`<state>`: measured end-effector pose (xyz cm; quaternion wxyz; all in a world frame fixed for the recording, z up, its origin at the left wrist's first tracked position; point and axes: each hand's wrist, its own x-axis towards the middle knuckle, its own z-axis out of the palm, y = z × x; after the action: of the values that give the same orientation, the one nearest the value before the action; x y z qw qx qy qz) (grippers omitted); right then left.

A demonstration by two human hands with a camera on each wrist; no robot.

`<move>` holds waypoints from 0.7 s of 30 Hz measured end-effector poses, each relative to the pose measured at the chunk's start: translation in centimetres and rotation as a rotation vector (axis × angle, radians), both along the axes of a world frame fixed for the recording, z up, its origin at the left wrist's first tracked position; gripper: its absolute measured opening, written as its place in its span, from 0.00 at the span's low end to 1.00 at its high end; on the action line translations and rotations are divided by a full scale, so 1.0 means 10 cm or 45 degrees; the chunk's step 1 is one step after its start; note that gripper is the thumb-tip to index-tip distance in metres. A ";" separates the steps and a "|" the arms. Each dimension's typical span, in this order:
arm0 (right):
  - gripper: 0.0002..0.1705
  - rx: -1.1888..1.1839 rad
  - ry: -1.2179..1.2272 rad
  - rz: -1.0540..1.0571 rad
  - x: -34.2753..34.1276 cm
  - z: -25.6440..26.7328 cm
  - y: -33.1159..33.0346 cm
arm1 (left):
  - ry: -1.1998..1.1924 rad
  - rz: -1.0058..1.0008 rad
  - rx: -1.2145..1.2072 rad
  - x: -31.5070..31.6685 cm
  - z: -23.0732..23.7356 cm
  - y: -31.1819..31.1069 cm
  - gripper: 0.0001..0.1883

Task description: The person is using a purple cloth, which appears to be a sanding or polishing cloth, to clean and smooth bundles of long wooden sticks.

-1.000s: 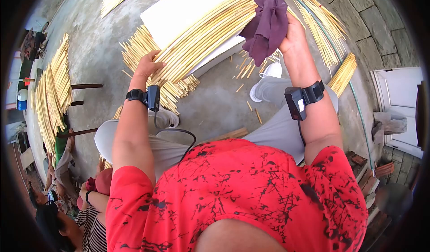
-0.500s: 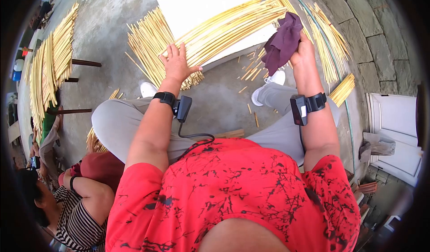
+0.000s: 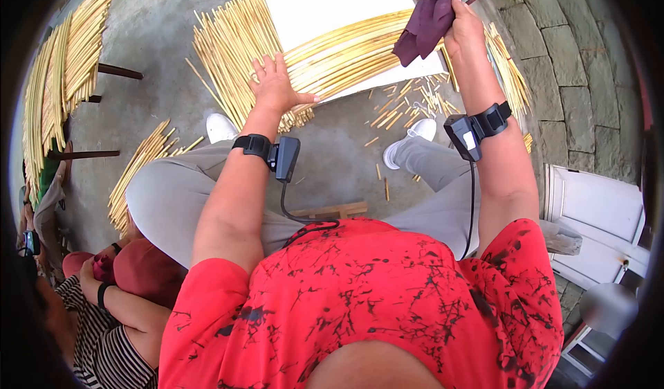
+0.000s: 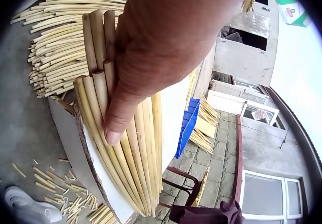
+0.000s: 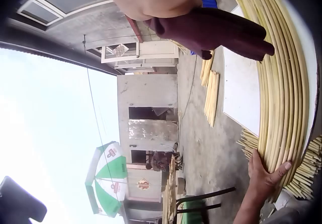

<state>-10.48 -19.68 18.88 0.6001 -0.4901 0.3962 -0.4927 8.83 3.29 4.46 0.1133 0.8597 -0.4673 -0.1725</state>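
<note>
My left hand [image 3: 275, 88] rests on the left end of a row of long, thin tan stalks [image 3: 353, 51], fingers spread and thumb reaching along the near side. In the left wrist view the thumb [image 4: 121, 118] lies straight across the stalks. The row spreads over a white board [image 3: 325, 1] and bends slightly. At the row's right end, my right hand [image 3: 465, 32] grips a crumpled dark purple cloth [image 3: 429, 25], which hangs over the stalk ends. In the right wrist view the cloth [image 5: 216, 30] overlaps the row's far end.
A thick pile of stalks [image 3: 232, 53] lies left of the board. Short cut pieces [image 3: 415, 102] litter the floor near my shoe. More stalks lie on a dark-legged rack [image 3: 69, 77] at left. A seated person in a striped top [image 3: 104, 313] is close by at lower left.
My left hand has gone from gripping the stalks' edge to lying spread on them. The stalk row has come down onto the board. My right hand, still with the cloth, has moved farther out.
</note>
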 end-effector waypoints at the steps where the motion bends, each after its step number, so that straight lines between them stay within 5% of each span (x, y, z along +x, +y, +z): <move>1: 0.17 -0.026 0.051 0.021 0.05 -0.09 -0.04 | 0.010 0.002 -0.003 -0.01 0.05 -0.01 0.71; 3: 0.16 -0.156 0.487 0.064 0.14 -0.50 -0.13 | 0.095 -0.030 0.123 -0.01 0.12 -0.04 0.72; 5: 0.17 -0.898 1.600 0.071 0.16 -1.21 0.06 | 0.085 -0.062 0.129 -0.04 0.10 -0.08 0.72; 9: 0.21 -1.055 1.623 0.198 0.38 -1.54 0.57 | 0.041 -0.092 0.184 -0.07 0.17 -0.08 0.71; 11: 0.22 -1.145 1.418 0.575 0.73 -1.41 1.28 | 0.049 -0.110 0.199 -0.07 0.17 -0.10 0.68; 15: 0.20 -1.197 1.509 0.655 0.94 -1.39 1.55 | 0.056 -0.126 0.255 -0.03 0.11 -0.12 0.69; 18: 0.16 -1.383 1.480 0.578 0.69 -1.39 1.09 | 0.063 -0.114 0.188 -0.04 0.09 -0.09 0.69; 21: 0.13 -0.994 1.998 0.276 0.08 -1.27 0.23 | 0.081 -0.106 0.135 -0.02 0.12 -0.08 0.70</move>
<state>-9.64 -17.33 6.22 -0.0117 -0.8920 0.4486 -0.0547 8.67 2.45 5.63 0.0749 0.8384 -0.4890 -0.2287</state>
